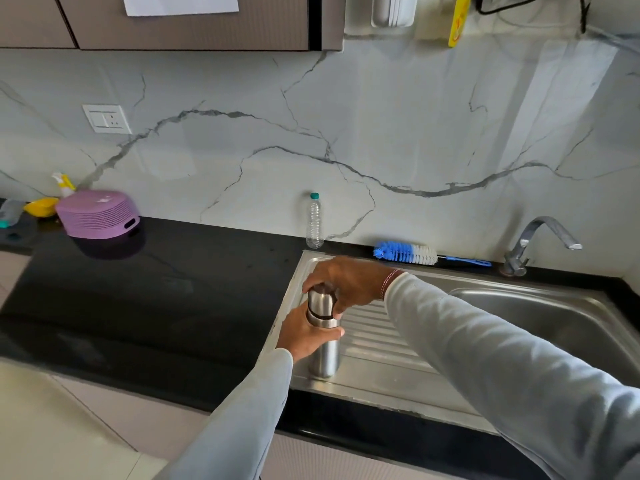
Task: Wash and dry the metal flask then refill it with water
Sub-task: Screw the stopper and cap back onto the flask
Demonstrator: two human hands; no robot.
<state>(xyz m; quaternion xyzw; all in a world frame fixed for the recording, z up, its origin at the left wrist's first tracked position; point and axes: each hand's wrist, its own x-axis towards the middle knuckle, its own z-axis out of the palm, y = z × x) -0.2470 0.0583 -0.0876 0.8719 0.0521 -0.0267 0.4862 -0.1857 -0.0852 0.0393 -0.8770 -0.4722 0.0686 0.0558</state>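
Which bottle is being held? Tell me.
The metal flask on the sink's drainboard, gripped by both the left hand and right hand. The clear plastic bottle stands untouched by the wall.

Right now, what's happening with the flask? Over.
Left grip holds silver metal flask body. Right grip on its cap. Standing on steel drainboard. Nothing blocking.

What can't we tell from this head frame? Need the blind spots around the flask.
- Metal flask cap: mostly covered by the right hand; thread state unclear.
- Flask contents: opaque steel, level hidden.
- Flask neck: wrapped by the left hand.
- Sink basin floor and drain: blocked by the right sleeve.
- Tap: no water stream visible; handle position too small to read.
- Yellow packet: cut off by the top edge.
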